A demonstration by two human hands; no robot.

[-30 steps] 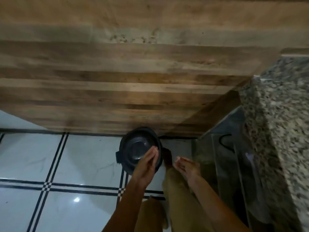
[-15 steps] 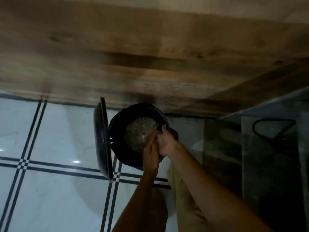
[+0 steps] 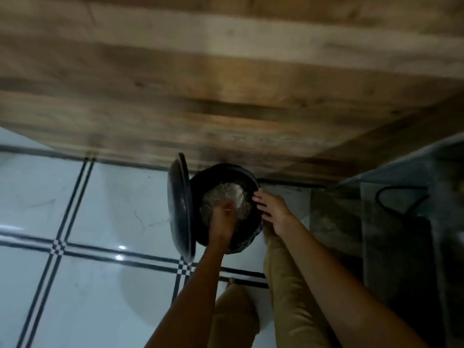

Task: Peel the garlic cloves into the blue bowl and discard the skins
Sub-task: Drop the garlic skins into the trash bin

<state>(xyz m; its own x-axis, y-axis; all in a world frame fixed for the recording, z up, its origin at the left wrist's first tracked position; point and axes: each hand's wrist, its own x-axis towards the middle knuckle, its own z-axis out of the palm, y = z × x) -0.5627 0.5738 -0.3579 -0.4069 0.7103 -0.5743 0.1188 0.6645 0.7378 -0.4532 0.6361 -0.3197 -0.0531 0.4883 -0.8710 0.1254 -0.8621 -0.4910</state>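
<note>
**Both hands at the open black bin**

The black bin [image 3: 226, 172] stands on the white tiled floor [image 3: 105, 202], close against the wooden cabinet [image 3: 226, 91]. Its lid [image 3: 179, 209] is raised upright on the left side. Inside lies a pale grey heap [image 3: 227, 194], too blurred to say if it is garlic skins. The left hand [image 3: 222, 221] hangs over the opening, and I cannot tell how its fingers are. The right hand [image 3: 272, 209] touches the right rim with straight, slightly spread fingers
</note>
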